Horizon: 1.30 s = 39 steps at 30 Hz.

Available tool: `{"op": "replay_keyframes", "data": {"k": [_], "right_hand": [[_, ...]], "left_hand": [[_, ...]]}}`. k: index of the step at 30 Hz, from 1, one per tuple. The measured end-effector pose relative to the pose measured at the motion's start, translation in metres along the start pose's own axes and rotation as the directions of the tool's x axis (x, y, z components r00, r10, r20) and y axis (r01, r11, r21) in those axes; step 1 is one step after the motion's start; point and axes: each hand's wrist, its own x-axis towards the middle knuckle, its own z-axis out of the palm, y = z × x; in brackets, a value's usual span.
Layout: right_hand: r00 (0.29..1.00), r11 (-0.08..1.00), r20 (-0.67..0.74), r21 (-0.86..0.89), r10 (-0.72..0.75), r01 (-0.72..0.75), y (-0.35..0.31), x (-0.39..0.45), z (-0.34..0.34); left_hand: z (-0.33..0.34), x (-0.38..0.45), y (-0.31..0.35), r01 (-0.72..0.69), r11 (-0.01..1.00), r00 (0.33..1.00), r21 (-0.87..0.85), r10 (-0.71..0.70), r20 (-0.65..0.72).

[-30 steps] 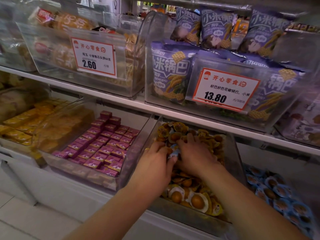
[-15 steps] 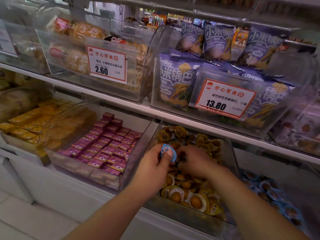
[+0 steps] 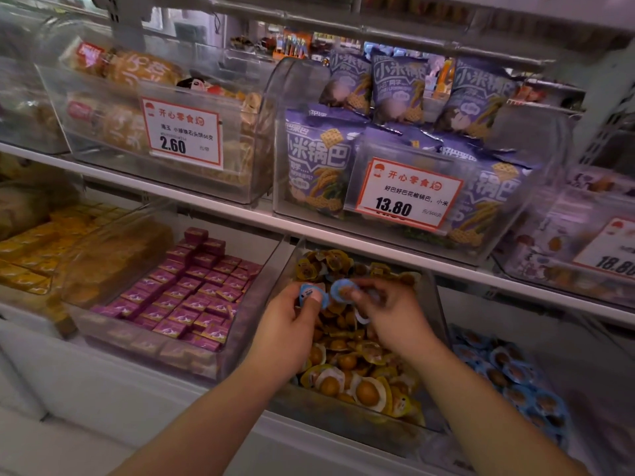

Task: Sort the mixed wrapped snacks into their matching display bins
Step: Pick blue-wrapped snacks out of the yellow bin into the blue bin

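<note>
Both hands hover over the middle bin (image 3: 433,324) of yellow-wrapped egg snacks (image 3: 347,369) on the lower shelf. The left hand (image 3: 288,333) has its grip closed on one blue-wrapped snack (image 3: 310,294), thumb across its face. The right hand (image 3: 390,312) pinches a second blue snack (image 3: 343,290) between thumb and fingertips, just beside the first; the two packs nearly touch.

The main risk, as I judge it, is a drop. Both packs are small and slick and held only at the edges, so either could slip back among the yellow ones and get buried. The right hand may also hold something pale beneath it, but I cannot tell what it is. A second risk lies in the carry to the bin of blue snacks (image 3: 515,376), lower right: the clear wall between the bins stands in the path, and a knock there could loosen the pinch. More blue packs may stay hidden under the yellow heap, which a quick look would miss.

Counted: two hands, two blue snacks lifted, one in each. Four bins show on the lower shelf: yellow blocks (image 3: 31,245), purple boxes (image 3: 192,290), yellow egg snacks, blue snacks. The items inside each are too many to count. Three price cards (image 3: 409,194) are visible above.
</note>
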Motion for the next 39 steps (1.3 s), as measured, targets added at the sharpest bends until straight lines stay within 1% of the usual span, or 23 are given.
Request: {"op": "replay_keyframes", "data": {"k": [1, 3, 4, 6, 8, 9, 11, 14, 15, 16, 17, 18, 20, 21, 23, 25, 27, 29, 31, 33, 35, 37, 39], "right_hand": [[0.997, 0.986, -0.009, 0.149, 0.082, -0.079, -0.003, -0.007, -0.004], [0.977, 0.907, 0.065, 0.363, 0.203, -0.212, -0.005, -0.024, -0.008], [0.969, 0.879, 0.093, 0.407, 0.230, -0.248, -0.004, -0.032, -0.010], [0.959, 0.854, 0.083, 0.440, 0.270, -0.279, -0.001, -0.041, -0.013], [0.947, 0.826, 0.064, 0.471, 0.316, -0.308, -0.001, -0.047, -0.016], [0.936, 0.787, 0.084, 0.520, 0.341, -0.333, -0.001, -0.051, -0.017], [0.918, 0.648, 0.207, 0.656, 0.338, -0.386, -0.006, -0.058, -0.018], [0.897, 0.414, 0.397, 0.796, 0.194, -0.442, -0.015, -0.063, -0.028], [0.899, 0.354, 0.410, 0.826, 0.156, -0.438, -0.018, -0.065, -0.032], [0.910, 0.337, 0.386, 0.845, 0.150, -0.414, -0.021, -0.066, -0.036], [0.931, 0.383, 0.321, 0.848, 0.177, -0.365, -0.020, -0.067, -0.038], [0.950, 0.477, 0.223, 0.825, 0.219, -0.304, -0.019, -0.067, -0.040], [0.969, 0.668, 0.023, 0.720, 0.247, -0.187, -0.015, -0.069, -0.044], [0.975, 0.730, -0.046, 0.671, 0.218, -0.131, -0.013, -0.069, -0.047], [0.977, 0.811, -0.139, 0.583, 0.159, -0.049, -0.008, -0.069, -0.057], [0.966, 0.860, -0.199, 0.509, 0.164, -0.041, 0.005, -0.066, -0.077], [0.960, 0.891, -0.171, 0.436, 0.222, -0.128, 0.023, -0.064, -0.104], [0.954, 0.936, -0.081, 0.235, 0.289, -0.263, 0.046, -0.066, -0.137], [0.927, 0.926, 0.009, 0.051, 0.375, -0.375, 0.067, -0.073, -0.168], [0.896, 0.896, 0.089, 0.054, 0.435, -0.441, 0.083, -0.083, -0.187], [0.879, 0.866, 0.136, 0.160, 0.457, -0.475, 0.092, -0.087, -0.197], [0.895, 0.852, 0.087, 0.281, 0.437, -0.443, 0.095, -0.084, -0.196], [0.920, 0.901, -0.080, 0.249, 0.384, -0.355, 0.089, -0.076, -0.187]], "left_hand": [[0.003, 0.000, 0.001, 0.007, 0.999, 1.000, -0.040, -0.007, -0.003], [0.014, -0.003, 0.006, 0.009, 0.993, 1.000, -0.118, -0.006, 0.027], [0.022, -0.005, 0.008, 0.016, 0.987, 0.998, -0.159, -0.006, 0.062], [0.038, -0.012, 0.012, 0.055, 0.963, 0.989, -0.264, -0.017, 0.144], [0.048, -0.017, 0.015, 0.046, 0.955, 0.986, -0.294, 0.004, 0.165], [0.050, -0.018, 0.015, 0.008, 0.967, 0.989, -0.254, 0.030, 0.144], [0.052, -0.019, 0.016, -0.077, 0.984, 0.988, -0.161, 0.097, 0.119], [0.056, -0.024, 0.019, -0.239, 0.970, 0.958, -0.036, 0.242, 0.152], [0.058, -0.027, 0.021, -0.321, 0.946, 0.934, 0.052, 0.307, 0.180], [0.062, -0.030, 0.023, -0.402, 0.907, 0.902, 0.125, 0.370, 0.222], [0.067, -0.033, 0.024, -0.467, 0.867, 0.870, 0.172, 0.416, 0.264], [0.072, -0.036, 0.026, -0.500, 0.842, 0.850, 0.202, 0.433, 0.299], [0.081, -0.041, 0.030, -0.498, 0.842, 0.842, 0.208, 0.413, 0.346], [0.085, -0.043, 0.031, -0.493, 0.849, 0.837, 0.191, 0.403, 0.371], [0.091, -0.044, 0.031, -0.502, 0.853, 0.810, 0.146, 0.403, 0.426], [0.091, -0.042, 0.028, -0.446, 0.892, 0.805, 0.075, 0.364, 0.469], [0.087, -0.037, 0.023, -0.388, 0.919, 0.819, 0.065, 0.312, 0.482], [0.079, -0.030, 0.016, -0.462, 0.867, 0.825, 0.185, 0.344, 0.448], [0.069, -0.024, 0.013, -0.488, 0.834, 0.831, 0.258, 0.355, 0.427], [0.061, -0.020, 0.012, -0.473, 0.839, 0.844, 0.270, 0.343, 0.413], [0.052, -0.019, 0.012, -0.478, 0.826, 0.851, 0.298, 0.352, 0.389], [0.041, -0.021, 0.015, -0.498, 0.800, 0.854, 0.334, 0.386, 0.349], [0.023, -0.027, 0.016, -0.501, 0.782, 0.862, 0.370, 0.411, 0.297]]}}
